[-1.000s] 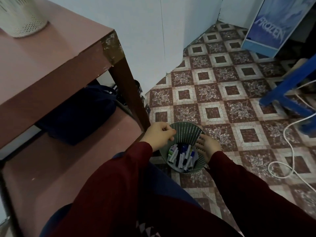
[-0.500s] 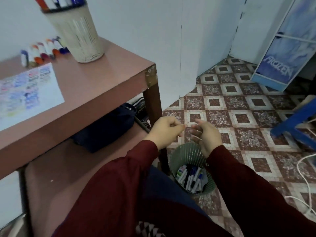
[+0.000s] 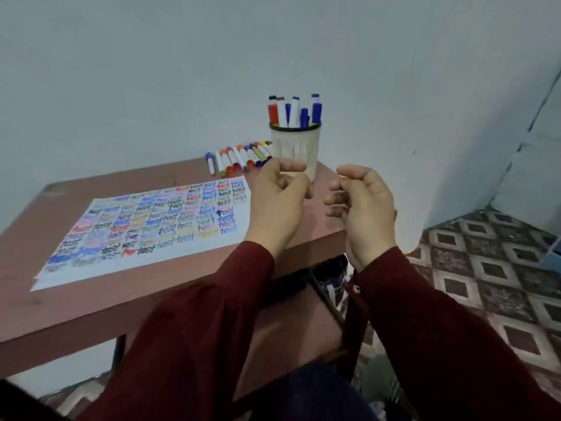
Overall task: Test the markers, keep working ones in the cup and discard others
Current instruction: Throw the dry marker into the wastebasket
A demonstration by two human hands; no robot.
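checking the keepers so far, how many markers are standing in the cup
6 in the cup: red marker at left, two white markers, three blue markers toward the right; more may be hidden behind.

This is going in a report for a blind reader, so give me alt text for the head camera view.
The left hand and right hand hover with curled fingers, holding no marker, near a table's corner. Behind them are a cup of markers, a row of loose markers beside it, and a paper covered in coloured test scribbles.
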